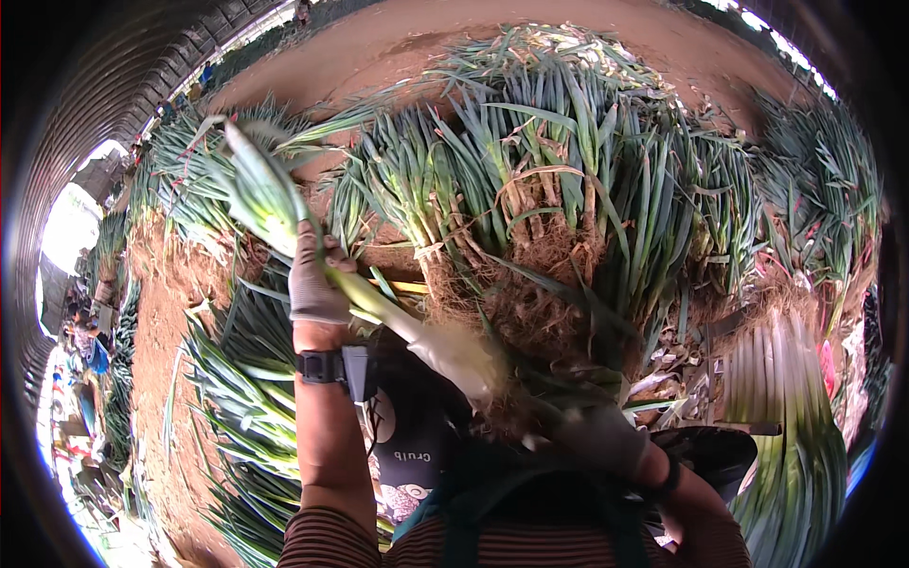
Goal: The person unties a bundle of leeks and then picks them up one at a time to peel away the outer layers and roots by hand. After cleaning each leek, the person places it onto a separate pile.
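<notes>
My left hand (317,279), in a pale work glove, grips a long green onion (386,310) just below its leaves. The leaves rise to the upper left, while the white stalk slants down to the right across my lap. Its white lower end and brown roots are smeared by motion. Close to that root end is my gloved right hand (597,437), also blurred. Its fingers cannot be made out, nor whether it touches the roots or a leaf.
Bundles of rooted green onions (530,170) stand ahead. More onions (246,398) lie at my left, and peeled white-stalked ones (776,388) are laid out at my right. Leaf scraps (663,379) litter the ground. Brown soil (161,379) stretches along the left, beside a corrugated curved wall (85,104).
</notes>
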